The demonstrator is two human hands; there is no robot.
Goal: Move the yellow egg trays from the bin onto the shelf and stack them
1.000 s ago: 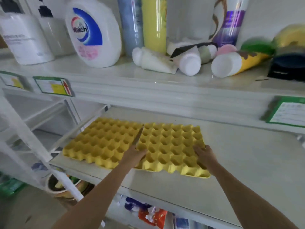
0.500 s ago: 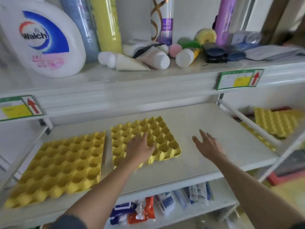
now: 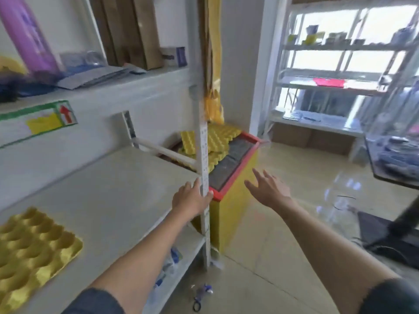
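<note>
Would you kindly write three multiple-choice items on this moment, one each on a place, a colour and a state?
1. Where are the trays not yet moved?
A. in the bin beside the shelf
B. on the floor
C. on the top shelf

2. What colour is the bin's rim?
A. blue
B. red
C. white

3. What is the right hand doing?
A. gripping a tray
B. resting on the shelf
C. open, holding nothing

Key: 1 A, trays lie in the bin; 2 B, rim is red; 3 C, right hand has spread fingers.

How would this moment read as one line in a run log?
left hand: empty, at shelf post | right hand: open | egg trays: in bin
</note>
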